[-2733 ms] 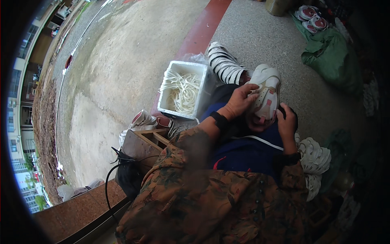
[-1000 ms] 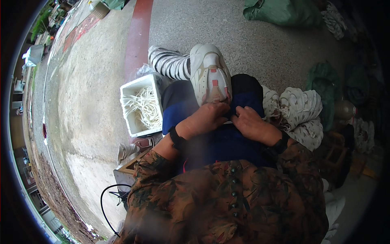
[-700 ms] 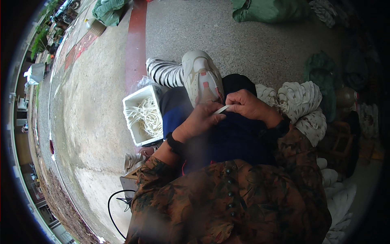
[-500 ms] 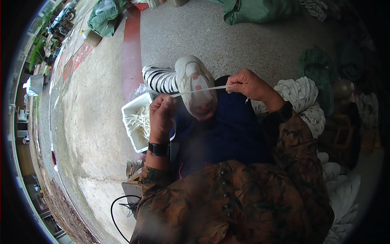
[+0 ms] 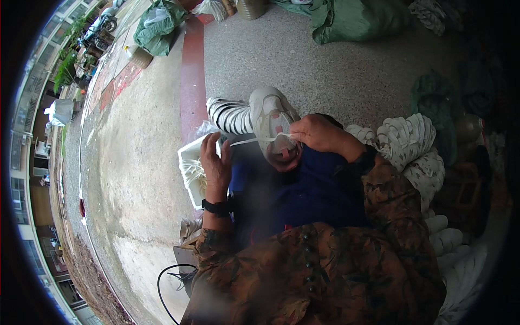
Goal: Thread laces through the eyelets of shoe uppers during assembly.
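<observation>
A white and beige shoe upper with pink patches [image 5: 265, 111] sits over my lap, toe pointing away from me. Across it runs a thin white shoelace [image 5: 254, 140], slack and slightly bent. Beside the shoe's right edge, my right hand [image 5: 317, 134] pinches the lace between thumb and fingers. To the left, my left hand [image 5: 216, 165] is raised with its fingers apart, and the lace's other end lies close to its thumb. Just beyond that hand stands a white box [image 5: 189, 187] holding a tangle of white laces [image 5: 193, 170].
A nested row of shoe uppers [image 5: 230, 115] extends left from the shoe. More bundled uppers [image 5: 406, 138] are piled at my right. Green sacks [image 5: 357, 21] lie on the far floor. A black cable [image 5: 160, 287] loops at lower left, by a small stand.
The lace was taut between both hands and now hangs slack. My left hand has opened its fingers; my right hand has moved inward over the shoe. The whole view has shifted slightly.
</observation>
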`<state>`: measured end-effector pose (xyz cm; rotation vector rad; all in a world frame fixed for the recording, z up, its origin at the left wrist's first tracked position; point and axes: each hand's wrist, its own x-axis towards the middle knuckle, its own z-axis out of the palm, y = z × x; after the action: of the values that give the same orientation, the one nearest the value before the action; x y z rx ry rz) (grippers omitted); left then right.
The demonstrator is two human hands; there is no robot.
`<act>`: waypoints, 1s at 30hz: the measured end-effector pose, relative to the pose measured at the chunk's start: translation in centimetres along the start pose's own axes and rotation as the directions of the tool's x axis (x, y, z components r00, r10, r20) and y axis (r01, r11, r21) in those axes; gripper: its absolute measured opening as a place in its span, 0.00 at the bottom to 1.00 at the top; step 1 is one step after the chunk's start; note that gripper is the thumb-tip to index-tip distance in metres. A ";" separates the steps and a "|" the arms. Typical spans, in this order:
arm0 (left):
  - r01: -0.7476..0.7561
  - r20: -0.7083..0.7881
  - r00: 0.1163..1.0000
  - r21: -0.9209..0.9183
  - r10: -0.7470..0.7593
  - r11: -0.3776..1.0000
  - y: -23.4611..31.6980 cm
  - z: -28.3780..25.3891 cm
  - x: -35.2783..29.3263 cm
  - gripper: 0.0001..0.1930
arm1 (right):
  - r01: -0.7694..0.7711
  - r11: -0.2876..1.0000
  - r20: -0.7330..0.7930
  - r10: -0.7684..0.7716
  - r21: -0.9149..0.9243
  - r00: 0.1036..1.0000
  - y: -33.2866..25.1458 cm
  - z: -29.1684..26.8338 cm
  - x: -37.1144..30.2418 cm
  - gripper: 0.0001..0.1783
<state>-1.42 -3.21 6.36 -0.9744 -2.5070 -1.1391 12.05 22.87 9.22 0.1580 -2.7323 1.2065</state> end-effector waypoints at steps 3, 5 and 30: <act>0.209 0.381 0.924 -0.550 0.021 0.809 5.8 1.3 1.2 0.26 | 0.141 0.988 0.123 -0.132 -0.062 0.983 -2.3 1.7 2.3 0.11; 0.217 0.476 0.868 -0.621 0.142 0.753 6.5 3.6 1.7 0.25 | 0.128 0.991 0.096 -0.125 -0.028 0.988 -2.0 2.0 3.1 0.12; 0.248 0.213 0.954 -0.173 -0.210 0.953 1.6 10.5 1.1 0.08 | -0.058 0.924 -0.044 0.044 -0.377 0.998 6.3 6.5 7.9 0.06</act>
<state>-0.47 5.81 0.75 -0.8941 -2.7618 -1.4526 2.64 21.99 1.73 0.0194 -2.8884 0.6593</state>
